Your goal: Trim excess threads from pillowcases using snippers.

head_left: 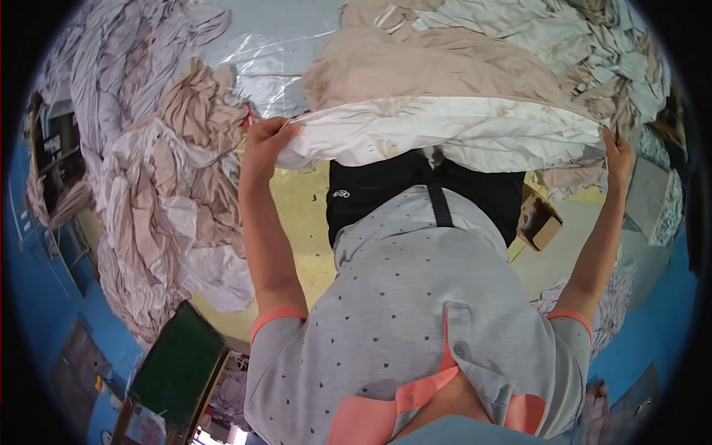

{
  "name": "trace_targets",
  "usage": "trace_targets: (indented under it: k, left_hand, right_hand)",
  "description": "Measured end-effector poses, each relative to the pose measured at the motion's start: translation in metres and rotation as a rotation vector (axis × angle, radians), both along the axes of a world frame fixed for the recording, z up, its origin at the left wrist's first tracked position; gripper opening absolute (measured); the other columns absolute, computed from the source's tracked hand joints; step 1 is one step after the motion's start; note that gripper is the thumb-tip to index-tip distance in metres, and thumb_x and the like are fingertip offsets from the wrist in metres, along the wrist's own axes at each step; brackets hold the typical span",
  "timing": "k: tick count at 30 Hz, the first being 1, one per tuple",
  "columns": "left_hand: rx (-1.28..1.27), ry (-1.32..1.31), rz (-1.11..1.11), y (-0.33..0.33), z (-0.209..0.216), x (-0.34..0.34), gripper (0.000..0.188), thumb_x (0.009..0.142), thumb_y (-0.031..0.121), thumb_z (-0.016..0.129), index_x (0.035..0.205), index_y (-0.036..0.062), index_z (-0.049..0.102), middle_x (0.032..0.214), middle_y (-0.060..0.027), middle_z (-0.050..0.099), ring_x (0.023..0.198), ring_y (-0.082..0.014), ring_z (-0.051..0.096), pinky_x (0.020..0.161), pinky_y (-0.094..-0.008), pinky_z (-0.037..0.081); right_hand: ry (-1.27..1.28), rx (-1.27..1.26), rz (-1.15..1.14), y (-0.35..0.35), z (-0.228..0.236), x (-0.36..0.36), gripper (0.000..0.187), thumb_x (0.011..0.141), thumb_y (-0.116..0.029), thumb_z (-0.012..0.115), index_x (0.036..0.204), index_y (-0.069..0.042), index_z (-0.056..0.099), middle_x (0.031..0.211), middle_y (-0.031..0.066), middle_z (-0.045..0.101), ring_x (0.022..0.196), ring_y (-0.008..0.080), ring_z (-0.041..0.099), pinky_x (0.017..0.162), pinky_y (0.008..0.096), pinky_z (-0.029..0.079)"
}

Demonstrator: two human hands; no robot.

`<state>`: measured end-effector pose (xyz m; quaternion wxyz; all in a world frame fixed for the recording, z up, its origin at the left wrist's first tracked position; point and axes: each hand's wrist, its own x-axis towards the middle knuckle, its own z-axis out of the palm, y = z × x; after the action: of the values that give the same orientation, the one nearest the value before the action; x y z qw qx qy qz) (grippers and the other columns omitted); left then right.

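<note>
Where not buried under cloth, floored in smooth blue point(664, 289) at both sides of the room. Nearer, pale yellow flat surface point(300, 215) left of the lap; beyond, glossy grey-white sheet point(271, 44), creased and reflective. At lower left, dark green rectangular panel point(178, 360) with wooden edging.

Held: white fabric with faint tan markings point(386, 133), stretched sideways in front of the body, partly over black lap fabric point(371, 189). Left hand point(267, 141), gripping the left end; right hand point(619, 156), gripping the right end.

Hidden or unclear: fingertips, partly lost in folds; join between white fabric and adjoining beige cloth point(423, 70), impossible to tell; small dark item point(618, 133) by right hand, too small to identify; inside of brown cardboard box point(539, 222), hard to read; outer room, cut off by black rim.

Count: hands, two; stretched fabric, one; box, one; green panel, one; large heaps, two: lilac, beige and white heap point(185, 163) at left, pale green and beige heap point(534, 33) at upper right. Pieces within, uncountable.
</note>
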<state>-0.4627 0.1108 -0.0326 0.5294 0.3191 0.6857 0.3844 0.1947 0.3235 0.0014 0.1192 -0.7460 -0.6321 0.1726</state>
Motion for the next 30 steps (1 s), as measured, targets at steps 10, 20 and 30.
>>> trace_targets:
  k: [10, 20, 30]
  left_hand:
    - [0.041, -0.144, 0.096, -0.002, 0.011, 0.007, 0.017, 0.084, 0.016, 0.068, 0.079, -0.0008, 0.067, 0.069, 0.0027, 0.061, 0.059, -0.0022, 0.048, 0.053, -0.0207, 0.037]
    - [-0.005, -0.158, 0.078, -0.006, 0.014, 0.002, 0.015, 0.083, 0.016, 0.070, 0.087, 0.0014, 0.069, 0.077, 0.0016, 0.065, 0.067, -0.0038, 0.055, 0.062, -0.0200, 0.041]
    - [0.059, -0.073, 0.062, -0.007, 0.014, 0.005, 0.021, 0.084, 0.017, 0.069, 0.089, -0.0030, 0.069, 0.073, 0.0027, 0.062, 0.063, -0.0018, 0.048, 0.056, -0.0200, 0.037]
  right_hand:
    - [-0.208, 0.176, 0.017, 0.005, -0.042, -0.045, 0.038, 0.085, -0.038, 0.065, 0.109, -0.009, 0.068, 0.100, 0.0099, 0.069, 0.093, 0.0205, 0.065, 0.080, 0.0300, 0.048]
    - [0.391, 0.307, 0.519, -0.059, -0.010, -0.280, 0.021, 0.085, -0.004, 0.065, 0.106, -0.006, 0.066, 0.097, 0.0025, 0.068, 0.080, 0.0072, 0.061, 0.068, 0.0209, 0.048]
    - [0.839, -0.236, 0.721, -0.088, -0.022, -0.384, 0.027, 0.083, -0.004, 0.064, 0.109, -0.002, 0.063, 0.101, 0.0064, 0.064, 0.090, 0.0136, 0.060, 0.075, 0.0248, 0.047]
